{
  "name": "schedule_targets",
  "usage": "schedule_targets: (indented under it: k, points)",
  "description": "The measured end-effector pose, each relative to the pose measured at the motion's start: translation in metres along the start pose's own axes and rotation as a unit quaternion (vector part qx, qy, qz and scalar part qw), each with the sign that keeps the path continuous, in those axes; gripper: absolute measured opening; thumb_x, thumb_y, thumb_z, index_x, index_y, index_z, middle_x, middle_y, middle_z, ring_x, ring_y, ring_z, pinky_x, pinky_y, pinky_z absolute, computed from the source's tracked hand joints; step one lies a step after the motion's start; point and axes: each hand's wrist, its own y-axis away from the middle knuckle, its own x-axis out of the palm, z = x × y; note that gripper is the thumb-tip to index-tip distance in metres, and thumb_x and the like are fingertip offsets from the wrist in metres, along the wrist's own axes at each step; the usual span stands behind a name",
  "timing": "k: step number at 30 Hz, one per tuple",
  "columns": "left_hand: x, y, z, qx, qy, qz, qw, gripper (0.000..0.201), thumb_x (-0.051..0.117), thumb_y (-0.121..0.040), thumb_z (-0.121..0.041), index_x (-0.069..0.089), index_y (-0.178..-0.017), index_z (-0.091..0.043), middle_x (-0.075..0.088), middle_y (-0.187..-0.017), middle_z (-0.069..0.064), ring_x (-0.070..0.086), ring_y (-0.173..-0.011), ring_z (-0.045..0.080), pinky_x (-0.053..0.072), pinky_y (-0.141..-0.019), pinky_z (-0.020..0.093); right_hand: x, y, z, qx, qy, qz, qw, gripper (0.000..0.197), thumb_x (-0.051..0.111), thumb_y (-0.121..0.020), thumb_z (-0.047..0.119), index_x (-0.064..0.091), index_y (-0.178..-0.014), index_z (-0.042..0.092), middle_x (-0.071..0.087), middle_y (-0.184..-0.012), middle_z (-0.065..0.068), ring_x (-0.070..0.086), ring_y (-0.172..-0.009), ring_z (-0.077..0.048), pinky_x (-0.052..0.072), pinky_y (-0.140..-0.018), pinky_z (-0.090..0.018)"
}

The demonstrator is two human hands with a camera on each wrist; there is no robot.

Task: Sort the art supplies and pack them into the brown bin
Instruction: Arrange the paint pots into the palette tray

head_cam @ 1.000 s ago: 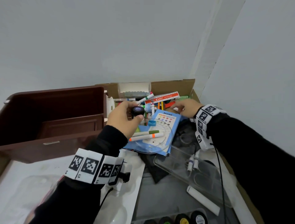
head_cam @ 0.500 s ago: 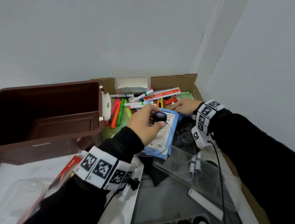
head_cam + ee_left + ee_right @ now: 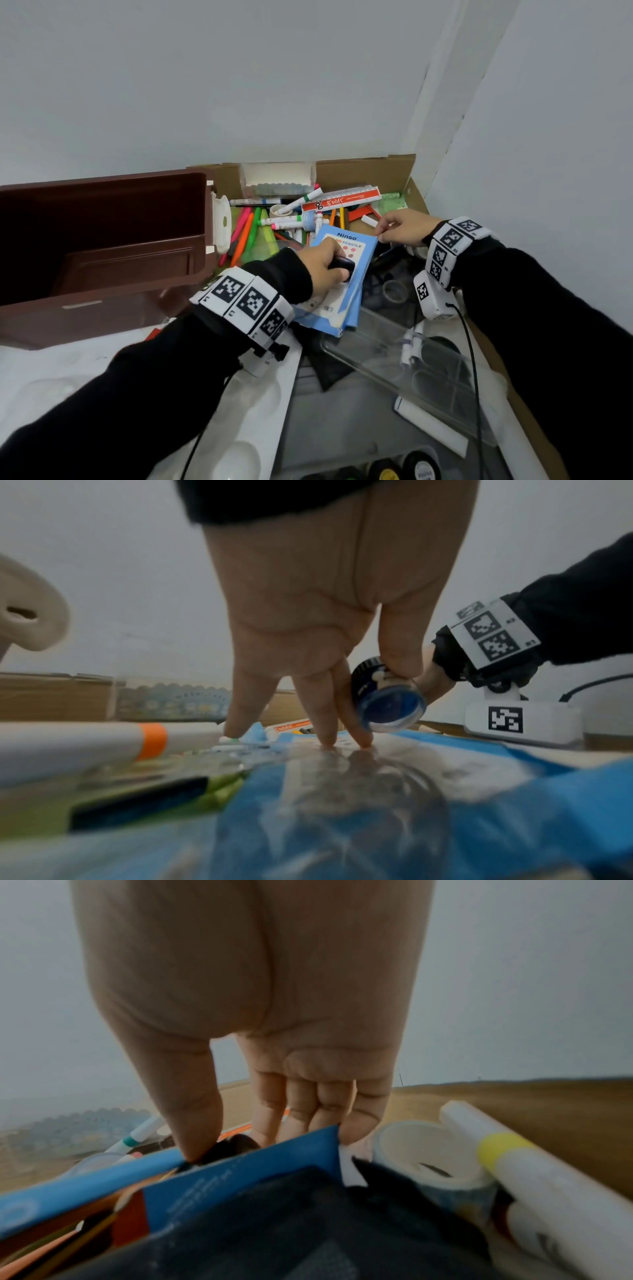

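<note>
**Pencil pack pinned and pinched, bin waiting empty-looking at the left**

From the head view, the blue pencil pack (image 3: 342, 260) is seen lying across the heap in the cardboard box (image 3: 363, 171), just right of the brown bin (image 3: 102, 240). The left hand (image 3: 322, 270) is pressed onto the pack's face, a small dark paint jar (image 3: 342, 265) kept against it. The pack's far corner is pinched by the right hand (image 3: 404, 228). Loose markers (image 3: 246, 233) are left between pack and bin.

From the left wrist, the jar (image 3: 388, 696) is shown clamped between thumb and forefinger, while two straight fingertips (image 3: 327, 739) are planted on the glossy wrapper; the little finger is spread apart.

From the right wrist, the blue flap (image 3: 260, 1164) is caught between thumb and curled fingers (image 3: 308, 1110). A tape roll (image 3: 428, 1150) and a yellow-banded marker (image 3: 507, 1150) lie just beside.

The lift is best done flat and two-handed, it is judged: the open end should be kept level so pencils are not spilled, and the jar should be dropped in the bin first or held firm.
</note>
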Motion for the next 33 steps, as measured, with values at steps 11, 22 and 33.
schedule_targets:
  k: [11, 22, 33]
  points:
    - [-0.011, 0.034, -0.002, 0.030, 0.120, -0.092, 0.988, 0.027, 0.058, -0.088, -0.021, 0.045, -0.111, -0.014, 0.061, -0.112, 0.007, 0.057, -0.105, 0.021, 0.044, -0.096, 0.037, -0.018, 0.050, 0.021, -0.041, 0.066, -0.170, 0.982, 0.026, 0.046, -0.097, 0.021, 0.060, -0.112, 0.005, 0.061, -0.110, -0.012, 0.052, -0.091, -0.021, 0.031, -0.073, -0.022]
    - [0.015, 0.171, -0.004, 0.100, 0.186, -0.184, 0.960, 0.029, 0.072, -0.075, -0.012, 0.053, -0.094, -0.022, 0.059, -0.089, -0.010, 0.055, -0.077, 0.006, 0.044, -0.071, 0.017, 0.027, 0.226, 0.065, -0.175, 0.013, -0.048, 0.983, 0.017, 0.065, -0.083, 0.021, 0.064, -0.099, 0.014, 0.058, -0.070, 0.014, 0.052, -0.063, 0.003, 0.039, -0.061, -0.011]
    - [0.086, 0.269, 0.054, 0.015, 0.214, -0.265, 0.940, 0.041, 0.073, -0.070, 0.001, 0.059, -0.094, -0.029, 0.066, -0.091, -0.013, 0.060, -0.087, -0.002, 0.045, -0.080, 0.010, 0.168, 0.319, 0.068, -0.283, -0.057, -0.004, 0.957, 0.035, 0.065, -0.080, 0.022, 0.056, -0.114, 0.022, 0.046, -0.100, 0.019, 0.040, -0.090, 0.014, 0.027, -0.082, 0.000]
